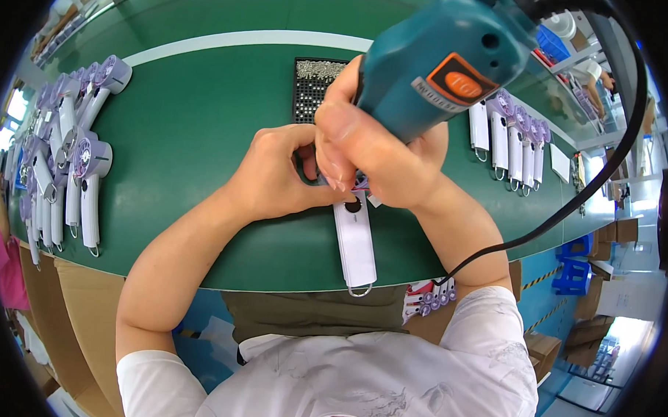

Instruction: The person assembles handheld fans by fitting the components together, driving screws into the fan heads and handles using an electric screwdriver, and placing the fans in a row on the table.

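Observation:
My right hand [394, 159] is wrapped round a teal electric screwdriver [434, 72], its body slanting up to the right. The tool's tip is hidden behind my fingers. Below it a white handheld fan [356, 246] lies on the green table, its handle toward me, with a dark round spot and a wire loop at the near end. My left hand [269, 173] grips the fan's far end with thumb and fingers; that end is mostly covered by both hands. A bit of red wire shows there. Just beyond my hands sits a black tray [304, 108] of small silvery screws.
Several white and purple fans [93, 156] are heaped at the left of the green table [197, 130]. Another row of fans [514, 145] lies at the right. A black cable [562, 209] loops down from the screwdriver past my right arm. Blue stools [573, 276] and cardboard boxes stand beyond.

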The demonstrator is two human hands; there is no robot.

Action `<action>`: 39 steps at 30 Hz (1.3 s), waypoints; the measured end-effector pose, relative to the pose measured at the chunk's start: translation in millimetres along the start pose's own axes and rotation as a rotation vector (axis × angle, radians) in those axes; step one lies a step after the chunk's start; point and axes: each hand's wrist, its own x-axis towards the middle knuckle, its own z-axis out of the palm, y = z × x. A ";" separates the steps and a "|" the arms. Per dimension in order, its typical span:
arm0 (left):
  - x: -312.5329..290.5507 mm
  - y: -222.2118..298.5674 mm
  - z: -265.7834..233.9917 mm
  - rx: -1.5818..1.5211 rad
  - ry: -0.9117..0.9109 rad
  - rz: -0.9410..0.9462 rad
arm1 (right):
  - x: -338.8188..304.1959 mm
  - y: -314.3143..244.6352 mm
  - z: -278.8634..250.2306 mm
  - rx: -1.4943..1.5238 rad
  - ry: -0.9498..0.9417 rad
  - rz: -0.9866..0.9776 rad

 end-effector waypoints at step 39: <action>-6.9 -2.9 -1.1 0.085 -0.085 -0.099 | -12.3 11.8 -108.9 -0.157 0.794 -0.201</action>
